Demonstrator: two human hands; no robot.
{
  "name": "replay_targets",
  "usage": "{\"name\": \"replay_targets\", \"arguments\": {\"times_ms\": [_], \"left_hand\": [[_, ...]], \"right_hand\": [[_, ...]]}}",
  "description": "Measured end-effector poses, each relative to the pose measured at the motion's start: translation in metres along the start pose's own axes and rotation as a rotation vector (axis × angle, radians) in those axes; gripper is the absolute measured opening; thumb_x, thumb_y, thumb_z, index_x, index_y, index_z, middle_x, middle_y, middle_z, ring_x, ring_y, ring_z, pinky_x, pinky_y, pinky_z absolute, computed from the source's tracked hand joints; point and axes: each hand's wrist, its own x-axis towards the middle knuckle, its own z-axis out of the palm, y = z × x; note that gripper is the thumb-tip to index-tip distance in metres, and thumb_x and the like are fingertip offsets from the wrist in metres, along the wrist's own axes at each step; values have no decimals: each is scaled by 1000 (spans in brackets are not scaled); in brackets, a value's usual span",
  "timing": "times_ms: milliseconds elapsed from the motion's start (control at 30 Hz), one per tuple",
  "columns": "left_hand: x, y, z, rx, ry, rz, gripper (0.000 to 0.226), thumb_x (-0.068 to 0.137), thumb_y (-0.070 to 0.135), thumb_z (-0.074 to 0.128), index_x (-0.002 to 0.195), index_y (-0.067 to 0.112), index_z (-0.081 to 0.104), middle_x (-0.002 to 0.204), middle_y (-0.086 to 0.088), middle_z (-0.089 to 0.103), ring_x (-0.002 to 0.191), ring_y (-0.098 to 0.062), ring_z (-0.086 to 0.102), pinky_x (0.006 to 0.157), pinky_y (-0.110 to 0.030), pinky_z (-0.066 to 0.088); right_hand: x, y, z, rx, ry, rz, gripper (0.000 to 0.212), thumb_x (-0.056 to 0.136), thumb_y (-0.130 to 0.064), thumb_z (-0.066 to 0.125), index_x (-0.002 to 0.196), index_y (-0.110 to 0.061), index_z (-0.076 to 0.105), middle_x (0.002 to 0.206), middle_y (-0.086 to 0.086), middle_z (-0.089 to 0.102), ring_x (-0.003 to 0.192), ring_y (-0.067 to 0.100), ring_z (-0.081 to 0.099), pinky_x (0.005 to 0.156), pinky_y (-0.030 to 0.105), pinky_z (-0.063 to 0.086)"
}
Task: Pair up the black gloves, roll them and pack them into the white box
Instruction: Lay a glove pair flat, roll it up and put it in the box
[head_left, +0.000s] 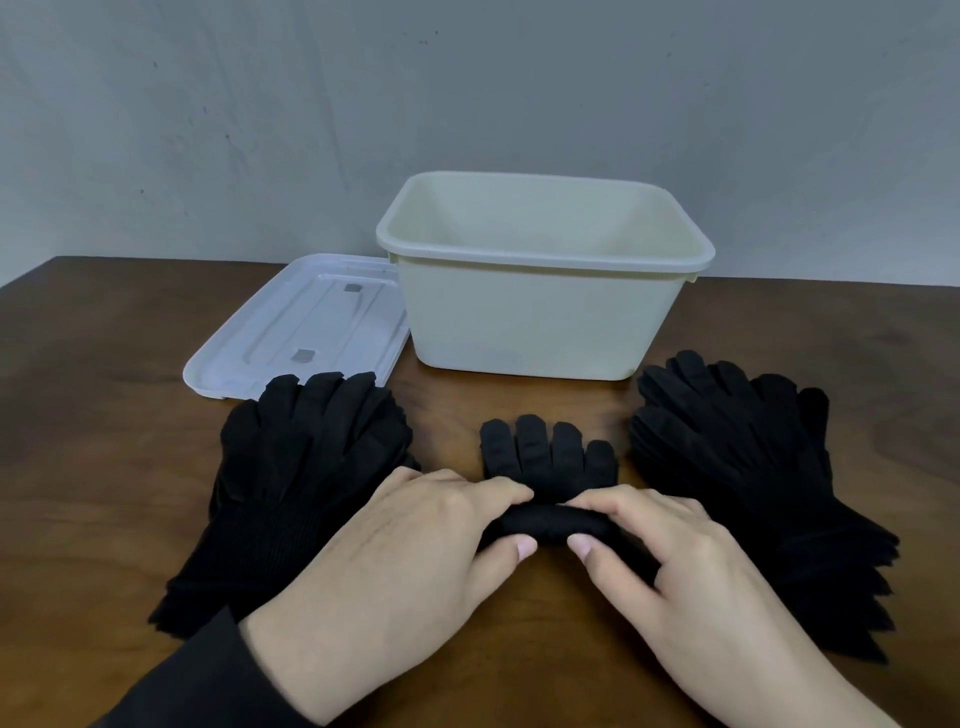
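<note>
A pair of black gloves (549, 452) lies in the middle of the table, its cuff end rolled into a tube and its fingers pointing toward the white box (524, 317). My left hand (410, 551) and my right hand (670, 561) both pinch that roll from either side, thumbs in front and fingers on top. A stack of black gloves (306, 467) lies to the left, partly under my left wrist. Another stack of black gloves (748, 478) lies to the right. The box stands open behind the pair, and what shows of its inside holds nothing.
A clear plastic lid (296, 327) lies flat to the left of the box, its near edge touching the left stack. The brown wooden table (104, 441) ends at a grey wall behind the box.
</note>
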Motion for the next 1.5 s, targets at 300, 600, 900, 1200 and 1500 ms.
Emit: {"name": "replay_targets", "arguments": {"times_ms": [300,600,900,1200,1500], "left_hand": [[3,1,7,-156,107,-113,43,98,54,42,141,48,44,128,26,58,114,8,48,108,-17,32],[9,-4,12,16,84,-75,44,104,41,40,148,42,36,126,22,57,119,2,49,104,-14,30],[6,-6,12,138,46,122,39,83,28,46,109,29,74,109,14,64,90,-8,62,73,-31,56],[6,-7,11,105,0,97,40,84,47,65,123,36,64,115,22,64,103,-2,60,88,-27,50],[1,0,3,-129,148,-61,32,96,55,46,127,48,44,95,34,47,105,7,48,97,-13,35]], "right_hand": [[8,-7,3,208,93,113,32,84,-57,58,116,-60,54,103,-30,65,100,-15,56,84,8,44],[15,-1,14,-56,164,76,39,91,-42,59,128,-33,64,100,-23,50,98,-1,50,92,25,47],[7,0,14,-223,85,-143,45,85,-28,42,118,-27,72,131,-18,59,125,4,50,103,28,34],[7,-1,9,-174,75,-88,35,91,-50,45,124,-45,54,124,-32,55,124,-18,35,98,25,40],[7,-5,4,49,96,41,34,86,-59,51,118,-60,40,112,-34,55,108,-8,47,83,14,42]]}}
